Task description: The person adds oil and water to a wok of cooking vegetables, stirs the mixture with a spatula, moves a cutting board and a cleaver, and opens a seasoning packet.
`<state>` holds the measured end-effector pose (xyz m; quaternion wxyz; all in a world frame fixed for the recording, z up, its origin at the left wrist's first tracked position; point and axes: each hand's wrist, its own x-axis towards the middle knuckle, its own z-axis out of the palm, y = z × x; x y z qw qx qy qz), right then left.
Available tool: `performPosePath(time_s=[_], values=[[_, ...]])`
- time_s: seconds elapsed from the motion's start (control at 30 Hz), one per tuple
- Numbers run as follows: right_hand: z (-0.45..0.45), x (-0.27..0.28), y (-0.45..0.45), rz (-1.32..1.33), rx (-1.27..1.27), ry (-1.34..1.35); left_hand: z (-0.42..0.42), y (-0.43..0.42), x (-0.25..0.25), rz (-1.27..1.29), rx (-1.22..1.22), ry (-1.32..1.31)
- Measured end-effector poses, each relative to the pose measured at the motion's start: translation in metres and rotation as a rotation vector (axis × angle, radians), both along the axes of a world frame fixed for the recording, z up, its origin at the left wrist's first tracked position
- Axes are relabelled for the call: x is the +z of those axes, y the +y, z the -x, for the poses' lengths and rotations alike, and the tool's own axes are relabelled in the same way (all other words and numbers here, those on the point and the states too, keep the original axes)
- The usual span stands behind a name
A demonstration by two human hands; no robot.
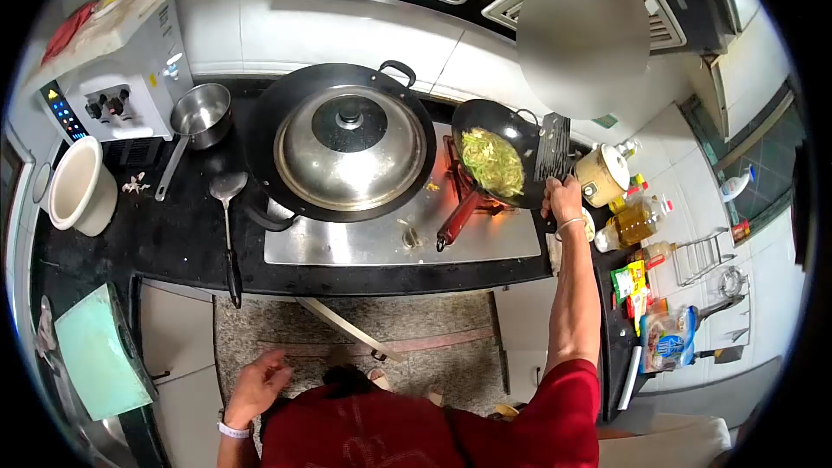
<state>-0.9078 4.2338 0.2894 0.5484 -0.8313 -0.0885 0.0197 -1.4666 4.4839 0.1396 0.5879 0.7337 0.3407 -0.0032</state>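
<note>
Just right of the red-handled wok [494,115] with its shredded green food [490,165]: right hand [565,197], fingers wrapped around the near end of a broad dark-bladed tool [553,147], arm extended forward, blade pointing away from the body. Well left and nearer the body than the wok: left hand [258,388], fingers loosely curled and parted, wrist raised. Right of the wok: packets [635,288], print too small to read.
</note>
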Motion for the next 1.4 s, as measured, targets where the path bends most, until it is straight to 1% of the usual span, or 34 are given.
performPosePath(time_s=[0.07, 0.1, 0.17, 0.23, 0.27, 0.3, 0.37, 0.4, 0.43, 0.5, 0.63, 0.67, 0.7, 0.77, 0.8, 0.87, 0.93, 1.0, 1.07, 1.1, 1.13, 1.2, 1.23, 1.3, 1.33, 1.37, 1.4], values=[[0.013, 0.016, 0.007, -0.026, 0.027, -0.002, 0.003, -0.002, 0.004, 0.003, 0.017, 0.006], [0.016, 0.019, 0.009, -0.030, 0.002, -0.060, 0.004, -0.002, 0.014, -0.003, 0.015, 0.027], [0.008, 0.011, 0.005, 0.072, -0.009, -0.204, 0.003, 0.001, 0.018, -0.033, 0.007, 0.034], [-0.069, -0.046, -0.021, 0.709, 0.046, -0.175, 0.007, -0.001, 0.015, -0.073, -0.034, 0.026], [-0.053, -0.044, -0.015, 0.591, -0.006, -0.220, 0.003, 0.007, 0.019, -0.072, -0.044, 0.018], [-0.053, -0.045, -0.008, 0.645, -0.168, -0.650, -0.002, 0.004, 0.020, -0.050, -0.033, 0.001], [-0.057, -0.034, -0.017, 0.350, -0.030, -0.167, 0.000, 0.003, 0.024, -0.040, -0.028, 0.015], [-0.027, -0.013, -0.005, 0.270, -0.043, -0.096, -0.003, 0.004, 0.025, -0.052, -0.028, 0.015], [-0.018, -0.002, -0.002, 0.212, -0.025, -0.068, -0.008, 0.004, 0.024, -0.060, -0.020, 0.009], [-0.006, 0.006, -0.001, 0.093, 0.013, -0.001, -0.017, 0.008, 0.030, -0.127, -0.064, -0.002], [0.002, 0.001, -0.004, 0.011, 0.067, -0.094, -0.048, 0.021, 0.057, -0.271, -0.129, -0.096], [-0.010, -0.003, -0.009, 0.200, 0.045, -0.033, -0.062, 0.022, 0.071, -0.256, -0.132, -0.128], [-0.020, -0.009, -0.012, 0.376, 0.019, 0.034, -0.072, 0.026, 0.082, -0.289, -0.185, -0.166], [-0.006, -0.002, -0.008, 0.006, -0.006, 0.045, -0.098, 0.028, 0.095, -0.352, -0.242, -0.276], [-0.002, 0.005, -0.005, -0.060, -0.002, 0.078, -0.111, 0.030, 0.097, -0.413, -0.274, -0.363], [0.009, 0.014, -0.008, -0.206, -0.015, 0.154, -0.149, 0.029, 0.121, -0.314, -0.349, -0.436], [0.014, 0.018, -0.013, -0.300, 0.025, 0.216, -0.195, 0.024, 0.129, -0.371, -0.480, -0.664], [0.024, 0.023, -0.016, -0.394, 0.033, 0.274, -0.246, 0.006, 0.164, -0.399, -0.672, -0.699], [0.028, 0.021, -0.024, -0.473, 0.091, 0.295, -0.297, -0.023, 0.176, -0.373, -0.770, -0.805], [0.031, 0.019, -0.028, -0.496, 0.111, 0.292, -0.318, -0.037, 0.190, -0.321, -0.850, -0.785], [0.038, 0.020, -0.029, -0.532, 0.119, 0.308, -0.349, -0.053, 0.181, -0.369, -0.898, -0.881], [0.047, 0.017, -0.040, -0.562, 0.165, 0.342, -0.393, -0.084, 0.179, -0.395, -0.948, -0.954], [0.051, 0.015, -0.040, -0.456, 0.113, 0.232, -0.414, -0.099, 0.177, -0.398, -0.970, -0.986], [0.071, 0.018, -0.040, -0.507, 0.048, 0.198, -0.451, -0.122, 0.171, -0.392, -1.021, -0.978], [0.075, 0.017, -0.046, -0.500, 0.106, 0.203, -0.465, -0.130, 0.170, -0.386, -1.047, -0.972], [0.081, 0.021, -0.046, -0.610, 0.087, 0.312, -0.477, -0.136, 0.166, -0.396, -1.050, -0.963], [0.080, 0.014, -0.054, -0.657, 0.167, 0.336, -0.488, -0.141, 0.164, -0.406, -1.056, -0.952]])
